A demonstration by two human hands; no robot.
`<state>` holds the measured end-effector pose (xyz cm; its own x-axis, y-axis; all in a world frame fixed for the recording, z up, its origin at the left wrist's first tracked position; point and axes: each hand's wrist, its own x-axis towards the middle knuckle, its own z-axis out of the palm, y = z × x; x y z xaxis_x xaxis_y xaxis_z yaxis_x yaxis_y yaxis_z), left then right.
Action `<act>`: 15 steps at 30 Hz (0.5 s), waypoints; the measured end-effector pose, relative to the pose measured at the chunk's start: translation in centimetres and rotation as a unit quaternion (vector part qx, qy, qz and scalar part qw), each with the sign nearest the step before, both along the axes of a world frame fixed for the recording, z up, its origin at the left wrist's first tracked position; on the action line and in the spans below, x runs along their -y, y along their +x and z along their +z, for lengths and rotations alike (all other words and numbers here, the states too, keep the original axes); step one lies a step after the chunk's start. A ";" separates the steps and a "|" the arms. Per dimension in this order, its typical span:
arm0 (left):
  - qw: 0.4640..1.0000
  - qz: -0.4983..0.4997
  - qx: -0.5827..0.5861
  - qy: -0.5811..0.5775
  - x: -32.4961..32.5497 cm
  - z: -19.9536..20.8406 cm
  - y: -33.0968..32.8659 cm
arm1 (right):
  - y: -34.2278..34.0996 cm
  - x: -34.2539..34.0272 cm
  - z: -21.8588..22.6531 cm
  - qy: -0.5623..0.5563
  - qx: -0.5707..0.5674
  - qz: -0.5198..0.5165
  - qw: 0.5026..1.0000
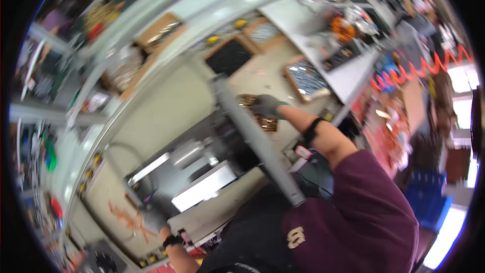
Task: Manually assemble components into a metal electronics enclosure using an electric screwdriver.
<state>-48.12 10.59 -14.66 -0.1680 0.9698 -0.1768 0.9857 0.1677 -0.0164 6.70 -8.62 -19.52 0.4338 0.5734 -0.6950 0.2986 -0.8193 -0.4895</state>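
Workbench (pixel 273 71): pale.
Right hand (pixel 267 107): outstretched toward ten o'clock, at brass-coloured parts (pixel 268 125).
Left hand (pixel 154 217): angled toward eleven o'clock, beside orange strands (pixel 129 218).
Grips: both blurred, cannot tell.

A head-worn fisheye looks down from above over both hands (pixel 266 106) and the workbench (pixel 172 98).

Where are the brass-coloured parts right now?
In the head view, the brass-coloured parts lie just right of centre, at the grey-gloved right hand and beside the right edge of the slanting grey bar.
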 end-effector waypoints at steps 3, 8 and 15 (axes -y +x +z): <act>0.999 0.035 0.005 0.000 -0.6 0.0 0.2 | -0.8 0.0 1.0 0.086 0.009 0.033 0.996; 0.993 -0.045 0.034 0.107 -3.0 -0.5 -2.4 | -2.4 -3.8 1.0 0.169 0.079 -0.059 0.981; 0.998 0.046 0.041 -0.031 -7.3 -0.5 -9.3 | -6.0 -10.9 0.6 0.192 0.148 0.153 0.958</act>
<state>-57.40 17.94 -15.12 -0.2377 0.9379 -0.2527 0.9648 0.2580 0.0500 0.67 2.25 -18.95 0.3500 0.8938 -0.2803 0.6691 -0.4479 -0.5930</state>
